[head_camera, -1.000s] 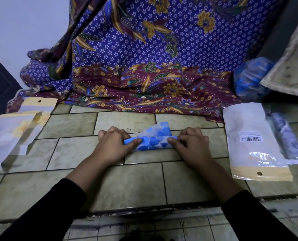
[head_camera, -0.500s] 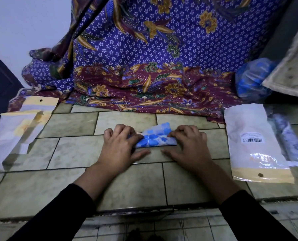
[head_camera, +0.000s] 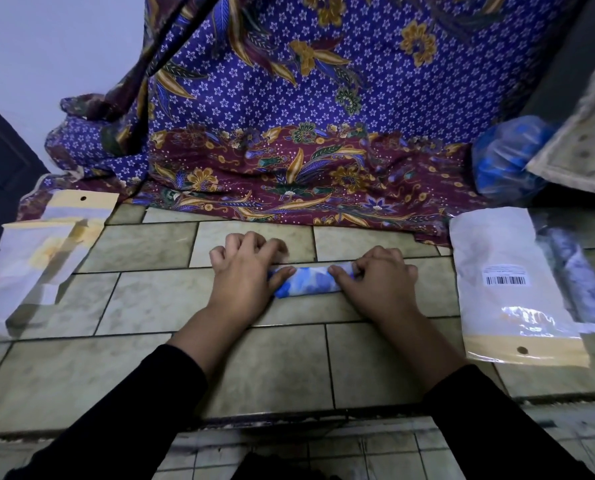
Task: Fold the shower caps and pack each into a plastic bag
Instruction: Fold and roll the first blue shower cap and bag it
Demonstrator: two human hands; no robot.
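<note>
A blue and white flowered shower cap (head_camera: 308, 280) lies on the tiled counter as a narrow horizontal roll. My left hand (head_camera: 244, 275) covers its left end, thumb pressed on the roll and fingers curled over the far side. At the right end my right hand (head_camera: 375, 277) grips it, thumb in front and fingers bent on top. A plastic bag (head_camera: 511, 289) with a barcode label and a yellow header strip lies flat to the right. More plastic bags (head_camera: 43, 251) with yellow headers lie at the left.
A purple and maroon batik cloth (head_camera: 289, 133) hangs behind and spills onto the counter's back. A clear bag of blue shower caps (head_camera: 507, 157) sits at the back right under a slab. The counter's front edge (head_camera: 289, 419) runs below my forearms.
The cap went from a loose, wider fold to a tight narrow roll. Both hands shifted apart to its ends and curled over it.
</note>
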